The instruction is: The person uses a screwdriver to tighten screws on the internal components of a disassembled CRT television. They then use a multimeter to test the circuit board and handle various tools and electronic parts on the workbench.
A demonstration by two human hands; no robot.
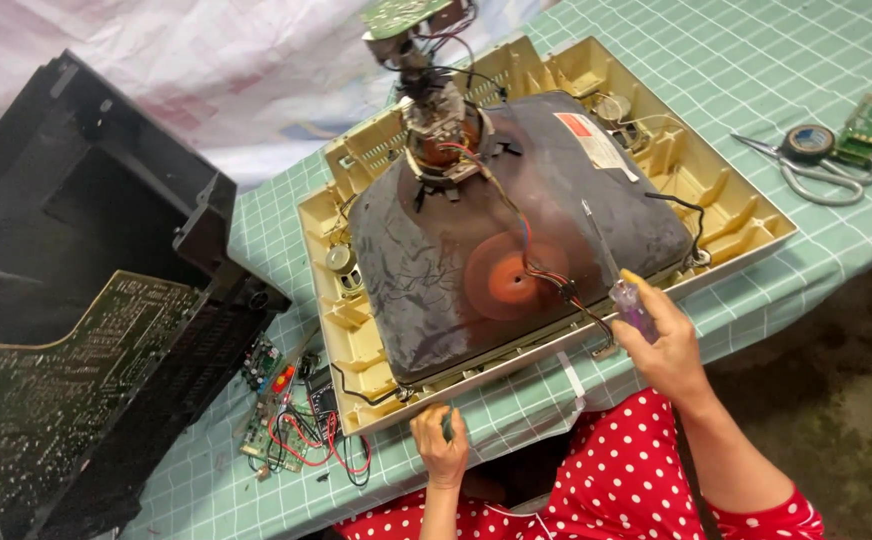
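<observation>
While left hand (pixel 442 447) rests fisted, right hand (pixel 662 340) lifts screwdriver (pixel 616 275).

Tube in frame, mid-table

The tube (pixel 516 230) is set in the frame (pixel 746 225); the cover (pixel 86 250) is placed left, the scissors (pixel 816 175) right, a board (pixel 281 420) in front.

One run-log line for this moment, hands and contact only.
right hand: holds purple-handled screwdriver, tip on picture tube | left hand: grips table edge beside tube's cream front frame
</observation>
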